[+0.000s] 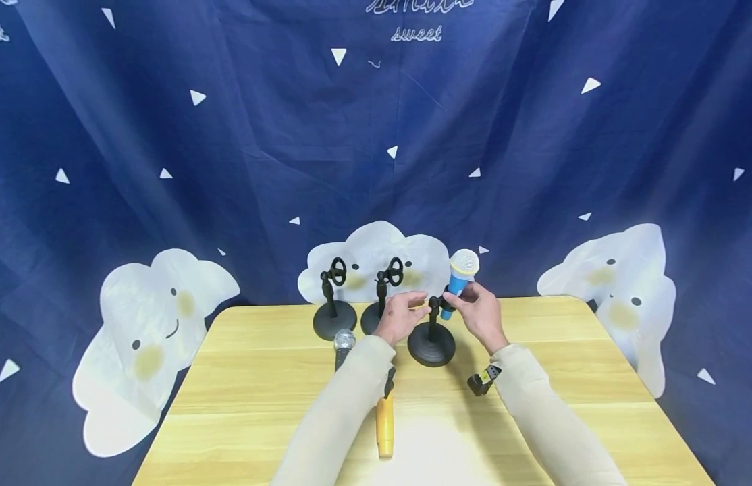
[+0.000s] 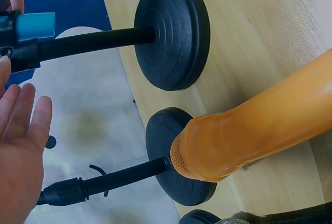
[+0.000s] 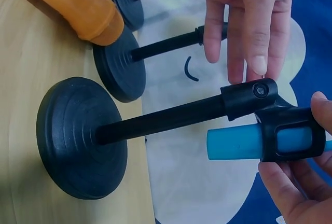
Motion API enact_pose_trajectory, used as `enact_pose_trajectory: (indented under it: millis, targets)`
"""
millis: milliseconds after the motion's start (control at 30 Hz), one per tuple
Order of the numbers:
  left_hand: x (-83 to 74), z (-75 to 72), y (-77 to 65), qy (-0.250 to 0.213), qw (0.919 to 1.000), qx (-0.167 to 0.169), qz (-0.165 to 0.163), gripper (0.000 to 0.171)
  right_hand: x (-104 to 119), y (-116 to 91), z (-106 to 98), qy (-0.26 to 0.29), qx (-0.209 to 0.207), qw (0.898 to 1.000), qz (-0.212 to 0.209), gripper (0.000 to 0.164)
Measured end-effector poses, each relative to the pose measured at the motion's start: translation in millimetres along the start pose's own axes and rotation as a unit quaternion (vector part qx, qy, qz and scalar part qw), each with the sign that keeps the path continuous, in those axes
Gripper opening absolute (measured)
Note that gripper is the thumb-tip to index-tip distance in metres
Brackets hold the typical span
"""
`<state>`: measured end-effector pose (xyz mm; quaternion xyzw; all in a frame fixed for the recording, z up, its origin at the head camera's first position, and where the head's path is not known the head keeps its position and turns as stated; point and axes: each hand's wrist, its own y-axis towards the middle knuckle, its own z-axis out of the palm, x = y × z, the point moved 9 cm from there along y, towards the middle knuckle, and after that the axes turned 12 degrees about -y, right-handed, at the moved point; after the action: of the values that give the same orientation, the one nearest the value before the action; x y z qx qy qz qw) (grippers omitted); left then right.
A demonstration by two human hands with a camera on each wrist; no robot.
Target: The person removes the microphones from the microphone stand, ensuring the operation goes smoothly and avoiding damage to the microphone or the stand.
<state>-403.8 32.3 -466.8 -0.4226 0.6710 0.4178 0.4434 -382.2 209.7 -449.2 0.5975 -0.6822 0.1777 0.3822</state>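
Note:
My right hand [image 1: 482, 315] pinches the black clip [image 3: 268, 136] of a microphone stand together with the blue microphone [image 1: 460, 282] seated in it. The microphone tilts, its pale mesh head up and its blue tail poking out below the clip. The stand's round black base [image 1: 432, 345] rests on the table. My left hand [image 1: 401, 316] is beside the stand's joint [image 3: 254, 90], fingers mostly straight, the thumb tip at the joint's screw. In the left wrist view, the blue tail [image 2: 36, 26] shows, while most of the right hand is out of frame.
Two more black stands with bare ring clips, a left one [image 1: 335, 320] and a middle one [image 1: 381, 290], stand at the back. An orange microphone [image 1: 385, 426] lies under the left forearm. Near it lies a dark silver-headed microphone [image 1: 344, 339]. A blue curtain [image 1: 376, 135] hangs behind the table.

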Motion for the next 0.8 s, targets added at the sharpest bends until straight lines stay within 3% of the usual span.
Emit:
enact_pose_trajectory:
  millis: [467, 800]
  targets:
    - [-1.3, 3.2, 1.4, -0.004, 0.9999, 0.012, 0.005, 0.031, 6.6, -3.1, 3.9, -0.003, -0.002, 1.0, -0.014, 0.036]
    - [-1.7, 2.0, 1.5, 0.007, 1.0, 0.002, -0.003, 0.028, 10.6, -2.5, 0.3, -0.002, -0.009, 1.0, -0.025, 0.035]
